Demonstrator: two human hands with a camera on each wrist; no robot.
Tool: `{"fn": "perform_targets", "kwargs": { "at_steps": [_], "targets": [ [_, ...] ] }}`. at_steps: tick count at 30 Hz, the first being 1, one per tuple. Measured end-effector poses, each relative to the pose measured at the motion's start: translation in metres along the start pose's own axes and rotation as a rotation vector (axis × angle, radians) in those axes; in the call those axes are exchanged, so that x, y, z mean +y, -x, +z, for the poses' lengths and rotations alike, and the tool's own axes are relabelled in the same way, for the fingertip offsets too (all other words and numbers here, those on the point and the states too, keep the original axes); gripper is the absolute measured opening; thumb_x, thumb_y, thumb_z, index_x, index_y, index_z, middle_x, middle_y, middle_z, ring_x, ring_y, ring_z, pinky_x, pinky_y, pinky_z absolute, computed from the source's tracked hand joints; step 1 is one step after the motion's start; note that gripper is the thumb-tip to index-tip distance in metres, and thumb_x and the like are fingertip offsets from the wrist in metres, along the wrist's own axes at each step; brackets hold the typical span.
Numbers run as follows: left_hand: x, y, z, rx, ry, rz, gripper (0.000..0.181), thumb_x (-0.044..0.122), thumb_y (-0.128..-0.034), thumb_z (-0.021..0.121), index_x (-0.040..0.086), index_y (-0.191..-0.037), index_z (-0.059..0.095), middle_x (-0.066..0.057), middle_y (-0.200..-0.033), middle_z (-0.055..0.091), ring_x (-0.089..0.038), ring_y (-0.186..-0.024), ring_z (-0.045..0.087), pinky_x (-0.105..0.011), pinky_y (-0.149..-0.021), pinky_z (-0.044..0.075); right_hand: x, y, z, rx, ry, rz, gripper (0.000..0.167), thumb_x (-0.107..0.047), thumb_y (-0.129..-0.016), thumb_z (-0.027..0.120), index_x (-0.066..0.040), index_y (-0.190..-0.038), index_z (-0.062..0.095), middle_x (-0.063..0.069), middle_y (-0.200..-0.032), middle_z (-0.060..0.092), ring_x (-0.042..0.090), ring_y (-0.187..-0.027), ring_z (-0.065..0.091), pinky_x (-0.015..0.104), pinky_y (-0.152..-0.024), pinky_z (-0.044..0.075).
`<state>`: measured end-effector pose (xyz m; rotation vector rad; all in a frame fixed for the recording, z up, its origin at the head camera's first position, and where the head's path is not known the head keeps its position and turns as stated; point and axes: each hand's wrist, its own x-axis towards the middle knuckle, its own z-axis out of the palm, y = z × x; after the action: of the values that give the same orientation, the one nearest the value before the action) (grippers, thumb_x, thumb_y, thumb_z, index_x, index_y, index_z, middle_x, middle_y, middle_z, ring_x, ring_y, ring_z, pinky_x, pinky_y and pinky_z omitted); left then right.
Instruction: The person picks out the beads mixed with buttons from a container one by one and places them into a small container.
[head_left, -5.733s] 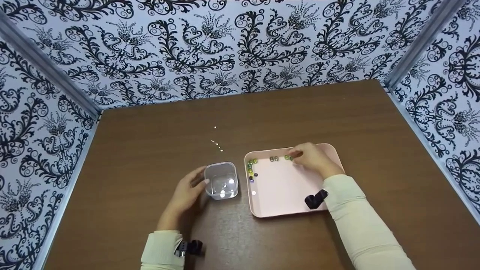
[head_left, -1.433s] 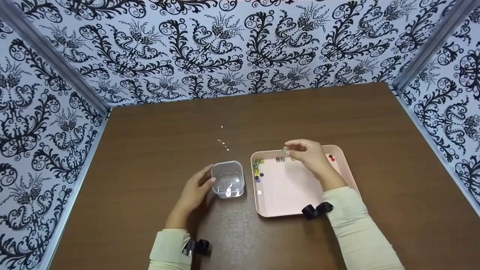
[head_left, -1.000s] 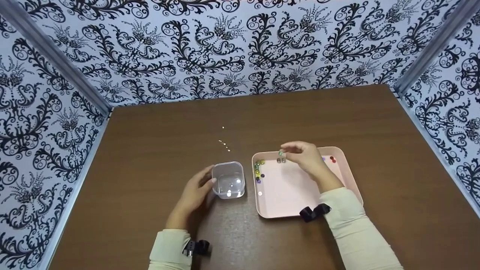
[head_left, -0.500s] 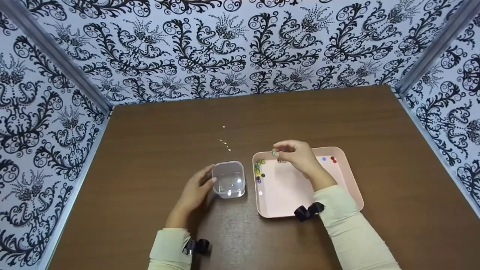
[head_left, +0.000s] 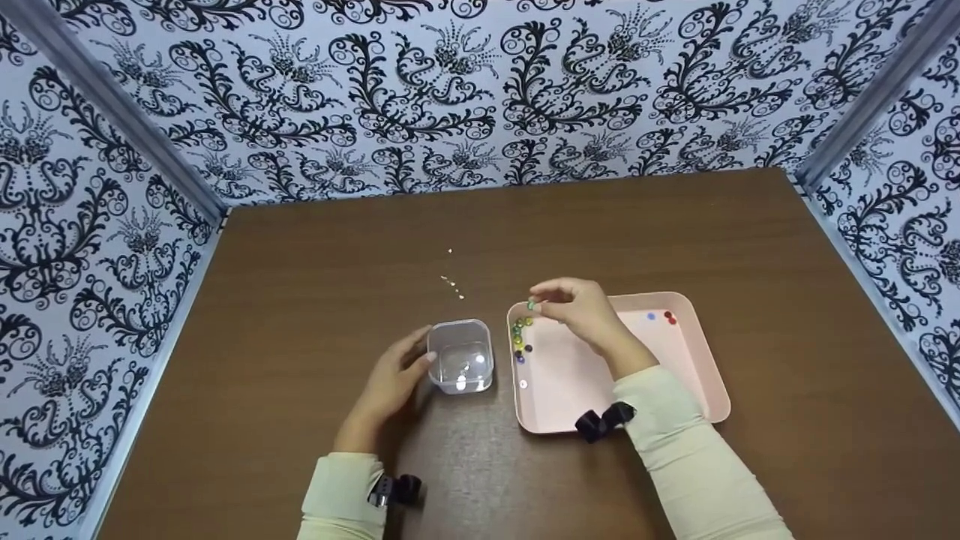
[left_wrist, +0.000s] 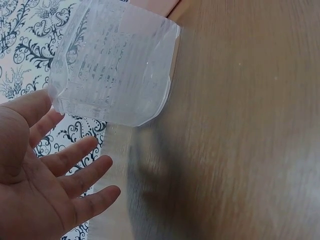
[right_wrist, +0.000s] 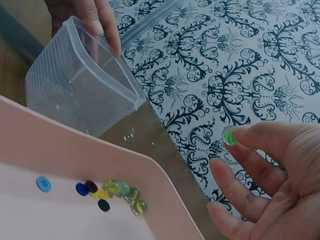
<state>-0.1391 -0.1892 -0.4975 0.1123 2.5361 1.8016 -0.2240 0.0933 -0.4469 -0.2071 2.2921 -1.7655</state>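
Between thumb and index finger, my right hand (head_left: 585, 311) pinches a clear marble with a green swirl (right_wrist: 229, 135), its other fingers loosely bent. This hand is above the back left of a pink tray (head_left: 705, 367). Along the tray's left side lie several greenish and yellowish marbles (right_wrist: 139, 207) and several buttons, among them a light blue button (right_wrist: 43, 183). My left hand (head_left: 391, 377) holds the rim of a clear plastic container (left_wrist: 115, 65) with thumb and index finger. The container stands left of the tray, with nothing visible inside.
Red buttons (head_left: 670, 319) and a blue button (head_left: 651, 316) lie at the tray's back right. Small white bits (head_left: 452, 283) are on the brown table (head_left: 337, 262) behind the container. Patterned panels (head_left: 420, 97) enclose the table at the back and sides.
Earlier my right hand reached into the back of the tray; it has since lifted the green marble and carried it left. My left hand keeps its hold on the container.
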Motion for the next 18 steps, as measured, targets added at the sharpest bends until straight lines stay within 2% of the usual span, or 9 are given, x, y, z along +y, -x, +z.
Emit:
{"fn": "perform_targets", "kwargs": {
  "at_steps": [6, 12, 18],
  "targets": [
    [0.000, 0.000, 0.000, 0.006, -0.013, -0.010, 0.044, 0.005, -0.0939, 0.059, -0.006, -0.135, 0.049, -0.028, -0.130, 0.055, -0.039, -0.123, 0.052, -0.050, -0.107, 0.038, -0.005, -0.001, 0.012, -0.028, 0.010, -0.023, 0.029, 0.000, -0.082, 0.071, 0.006, -0.110, 0.068, 0.013, -0.101, 0.072, 0.019, -0.095, 0.066, 0.024, -0.081, 0.053],
    [0.000, -0.002, 0.001, 0.004, -0.004, -0.002, 0.044, 0.003, -0.0935, 0.059, -0.008, -0.135, 0.049, -0.029, -0.130, 0.055, -0.040, -0.124, 0.052, -0.050, -0.107, 0.037, -0.008, -0.002, 0.026, -0.074, -0.045, -0.015, 0.028, 0.003, -0.083, 0.069, 0.007, -0.110, 0.067, 0.015, -0.101, 0.071, 0.018, -0.093, 0.067, 0.027, -0.082, 0.055],
    [-0.001, -0.002, 0.002, 0.003, 0.004, -0.021, 0.044, 0.002, -0.0936, 0.058, -0.007, -0.136, 0.049, -0.029, -0.132, 0.053, -0.041, -0.125, 0.050, -0.050, -0.107, 0.037, -0.011, -0.001, 0.036, -0.100, -0.042, -0.011, 0.028, -0.001, -0.083, 0.070, 0.005, -0.110, 0.068, 0.013, -0.100, 0.072, 0.017, -0.092, 0.067, 0.026, -0.081, 0.055]
  ]
}}
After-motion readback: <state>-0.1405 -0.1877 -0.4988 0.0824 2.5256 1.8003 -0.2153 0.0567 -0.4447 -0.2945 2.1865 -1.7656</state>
